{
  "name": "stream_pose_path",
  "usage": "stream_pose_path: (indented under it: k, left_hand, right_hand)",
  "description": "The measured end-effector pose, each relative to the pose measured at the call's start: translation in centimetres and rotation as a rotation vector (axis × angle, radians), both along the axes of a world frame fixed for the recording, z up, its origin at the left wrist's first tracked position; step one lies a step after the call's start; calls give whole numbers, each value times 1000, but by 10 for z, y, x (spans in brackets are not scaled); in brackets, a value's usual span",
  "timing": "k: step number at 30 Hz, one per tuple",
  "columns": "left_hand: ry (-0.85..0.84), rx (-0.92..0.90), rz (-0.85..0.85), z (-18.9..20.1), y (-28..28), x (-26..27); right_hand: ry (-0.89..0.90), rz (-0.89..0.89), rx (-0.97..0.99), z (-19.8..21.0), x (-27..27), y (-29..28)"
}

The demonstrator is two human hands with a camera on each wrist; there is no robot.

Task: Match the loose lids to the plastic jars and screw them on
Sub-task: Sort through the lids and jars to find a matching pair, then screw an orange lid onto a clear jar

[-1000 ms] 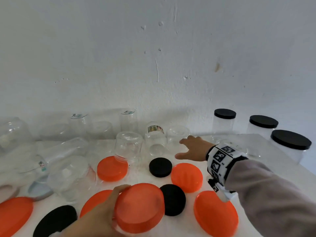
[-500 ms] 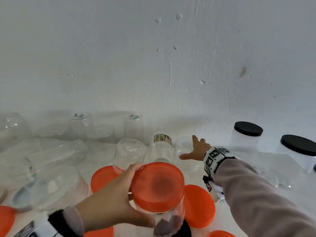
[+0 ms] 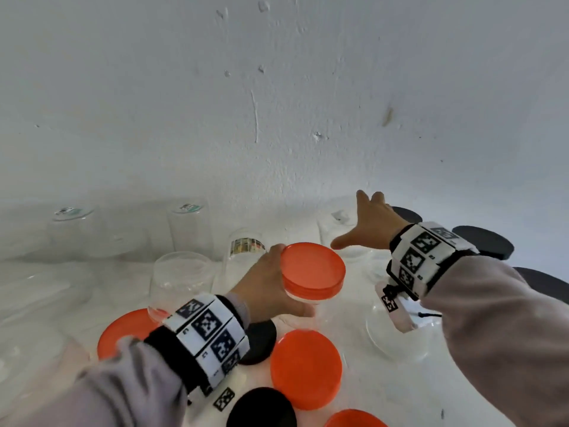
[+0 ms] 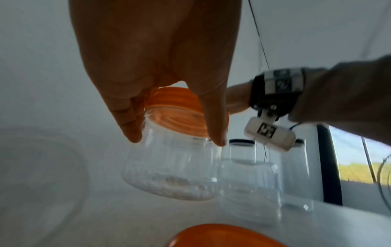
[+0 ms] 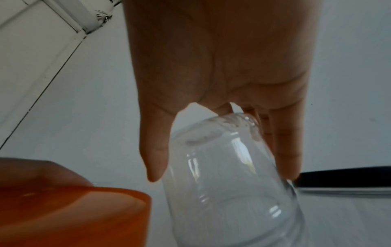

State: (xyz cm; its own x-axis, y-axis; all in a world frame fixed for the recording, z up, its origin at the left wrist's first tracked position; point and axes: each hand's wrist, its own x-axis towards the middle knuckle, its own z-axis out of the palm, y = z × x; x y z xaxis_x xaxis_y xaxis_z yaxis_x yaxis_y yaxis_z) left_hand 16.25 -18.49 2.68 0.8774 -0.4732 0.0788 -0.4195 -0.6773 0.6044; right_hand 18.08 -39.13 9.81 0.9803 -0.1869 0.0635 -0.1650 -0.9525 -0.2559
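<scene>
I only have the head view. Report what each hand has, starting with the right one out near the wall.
Observer: In the right wrist view, the right hand straddles a tilted clear jar with no lid, the thumb on one side and straight fingers on the other.
Operator: Now the left. Confirm what is under that orange lid.
Observer: In the left wrist view, the orange lid sits on a ribbed jar. The left hand holds it with its fingertips on the jar's shoulder, just below the lid.

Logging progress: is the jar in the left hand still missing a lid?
No, the jar gripped by the left hand carries an orange lid.
</scene>
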Motion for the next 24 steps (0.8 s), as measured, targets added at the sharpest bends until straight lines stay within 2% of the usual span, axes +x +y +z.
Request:
stream_pose_path:
  k: [4,7,12,17,21,24]
  left_hand:
    - [-26,207,26,0,-26,15]
    - [-8,289,65,1,-39,19]
    - [23,346,139,0,-53,22]
    - [6,313,186,2,-55,28]
    - [-61,399,144,5,-51,22]
    - [-174,463,16,2,-43,4]
  right_hand:
    - [-133,-31,13,1,-10,-14]
    - [-173,-24,26,-3,-14,-17]
    - [-203,-6,53,-10,-21,-17]
    - [-234,48,81,-14,-27,-16]
    - [-253,76,86,-17,-31,-14]
    - [-272,65,127,-19,-37,-17]
